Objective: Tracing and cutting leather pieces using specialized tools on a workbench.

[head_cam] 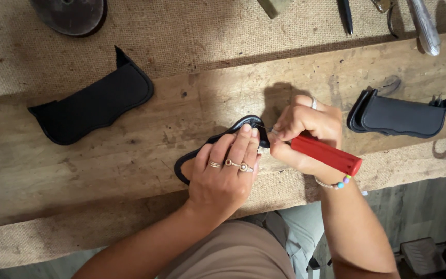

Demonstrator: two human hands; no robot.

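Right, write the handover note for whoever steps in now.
Left hand: flat on the black leather piece, pinning it to the wooden bench.
Right hand: closed on the red-handled tool, tip at the piece's edge.
Done or left: cannot tell; the working edge is hidden by fingers.
Nearby: one black piece left, one stacked pair right.

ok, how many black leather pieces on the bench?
3: one black leather piece lying at left, one pinned under the left hand at centre, one stack at right, possibly several layers.
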